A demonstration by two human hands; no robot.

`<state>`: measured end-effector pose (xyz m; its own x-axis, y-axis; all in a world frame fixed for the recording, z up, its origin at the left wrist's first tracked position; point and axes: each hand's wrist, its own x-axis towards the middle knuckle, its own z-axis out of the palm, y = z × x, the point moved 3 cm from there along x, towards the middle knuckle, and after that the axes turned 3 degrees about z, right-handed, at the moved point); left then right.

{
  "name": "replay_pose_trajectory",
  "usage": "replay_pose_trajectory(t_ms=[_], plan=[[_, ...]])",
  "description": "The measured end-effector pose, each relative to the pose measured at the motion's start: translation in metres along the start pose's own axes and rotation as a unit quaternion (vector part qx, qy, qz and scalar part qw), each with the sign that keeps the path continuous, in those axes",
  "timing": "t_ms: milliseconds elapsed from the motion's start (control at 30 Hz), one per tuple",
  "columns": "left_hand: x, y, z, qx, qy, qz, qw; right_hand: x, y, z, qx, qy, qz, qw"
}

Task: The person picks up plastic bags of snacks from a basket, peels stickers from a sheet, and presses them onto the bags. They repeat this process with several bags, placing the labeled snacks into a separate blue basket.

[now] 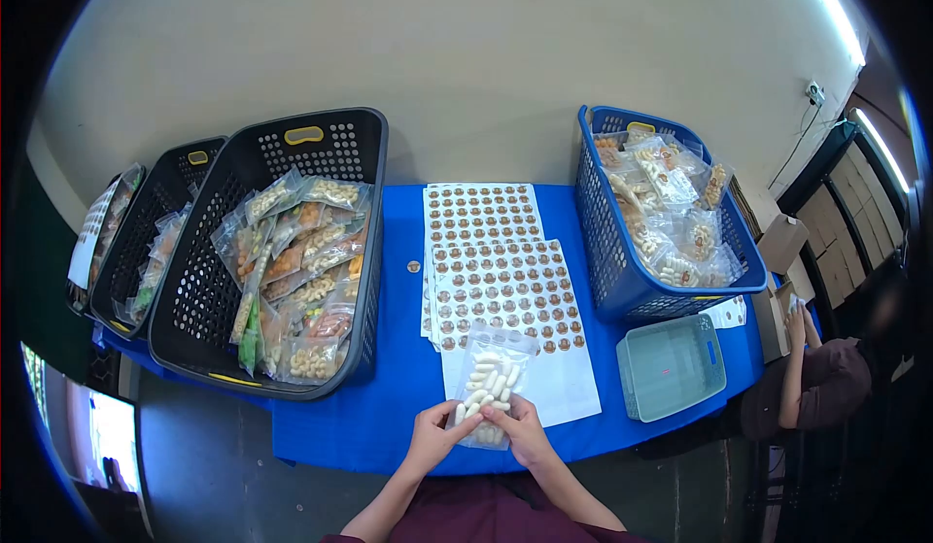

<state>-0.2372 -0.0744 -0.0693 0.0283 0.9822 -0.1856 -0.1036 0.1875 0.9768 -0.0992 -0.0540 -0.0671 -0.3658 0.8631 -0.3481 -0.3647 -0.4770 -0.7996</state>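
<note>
A clear plastic pouch (494, 380) of white, capsule-shaped pieces is held up over the near edge of the table. My left hand (434, 436) grips its lower left side, thumb in front. On its lower right side, my right hand (521, 430) pinches it the same way. Behind the pouch lies a sheet of round brown stickers (505, 295), its lower rows peeled off to bare white backing. Another sticker sheet (483, 211) sits partly beneath it. A single loose round sticker (414, 266) rests on the blue cloth to the left.
Left of the sheets stands a large black basket (374, 252) of filled pouches, with more dark baskets (117, 242) beyond. At right are a blue basket (607, 276) of stickered pouches and a pale green tray (671, 368). Another person (826, 383) works at far right.
</note>
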Motion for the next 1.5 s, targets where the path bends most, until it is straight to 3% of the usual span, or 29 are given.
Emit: replay_pose_trajectory(t_ms=[200,400,533,900,1000,1100,1167,1200,1233,1300,1400,1500], plan=[[-0.004,0.000,0.008,-0.192,-0.065,-0.099,0.974,-0.010,-0.012,-0.002,-0.067,-0.014,-0.017,0.997],[-0.003,-0.008,0.010,-0.164,-0.028,-0.079,0.983,-0.010,-0.016,-0.005,-0.098,-0.035,0.020,0.994],[-0.004,-0.017,0.001,-0.174,-0.106,-0.090,0.975,-0.009,0.001,-0.009,-0.087,-0.060,0.064,0.992],[-0.012,-0.018,-0.002,-0.246,-0.011,-0.062,0.967,0.005,0.014,0.000,-0.128,-0.059,0.071,0.987],[-0.012,-0.011,-0.008,-0.185,0.002,-0.048,0.982,0.010,0.010,0.004,-0.219,-0.095,0.077,0.968],[-0.009,-0.004,-0.019,-0.211,0.045,-0.034,0.976,0.061,0.047,-0.048,-0.122,-0.218,0.130,0.960],[-0.012,-0.002,-0.024,-0.241,0.072,-0.030,0.968,0.117,0.072,-0.123,-0.120,-0.010,0.127,0.985],[-0.016,0.001,-0.026,-0.243,0.079,-0.027,0.967,0.141,0.078,-0.166,-0.331,0.108,0.039,0.937],[-0.017,0.003,-0.029,-0.244,0.087,-0.021,0.966,0.154,0.078,-0.197,-0.518,0.219,-0.055,0.825],[-0.024,-0.004,-0.036,-0.215,0.085,-0.030,0.972,0.155,0.075,-0.217,-0.551,0.293,-0.242,0.743],[-0.040,-0.008,-0.041,-0.219,0.111,-0.032,0.969,0.153,0.084,-0.213,-0.533,0.364,-0.292,0.706],[-0.051,-0.019,-0.046,-0.241,0.133,-0.029,0.961,0.150,0.078,-0.203,-0.545,0.365,-0.241,0.715]])
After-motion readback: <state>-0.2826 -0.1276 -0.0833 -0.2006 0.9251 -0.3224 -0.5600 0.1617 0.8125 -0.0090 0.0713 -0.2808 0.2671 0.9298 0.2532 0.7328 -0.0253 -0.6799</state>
